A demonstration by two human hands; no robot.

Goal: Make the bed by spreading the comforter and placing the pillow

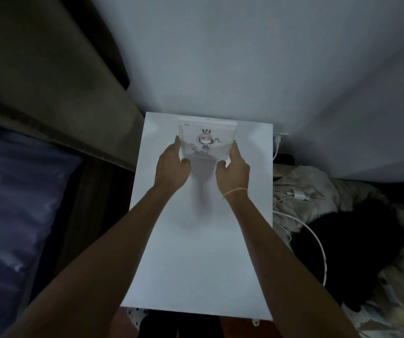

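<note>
Both hands, left hand (171, 164) and right hand (232, 167), grip a tablet (207, 140) by its side edges over the white nightstand (196, 264) at frame centre, while the bedding (13, 203) lies lower left, nearer the left.

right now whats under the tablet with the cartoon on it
The white nightstand top lies beneath the tablet, which both hands hold at its sides. The tablet hides whether its far edge touches.

White table (196, 264). White tablet (207, 140) w/ cartoon figure: pink hair, blue dress, black crown. Pale grey wall (245, 57). Dark blue-purple pillow (13, 203), mottled. Brown-olive headboard (37, 69). White cable (318, 240). Beige blanket (305, 186), black cloth (347, 252) on it.
</note>
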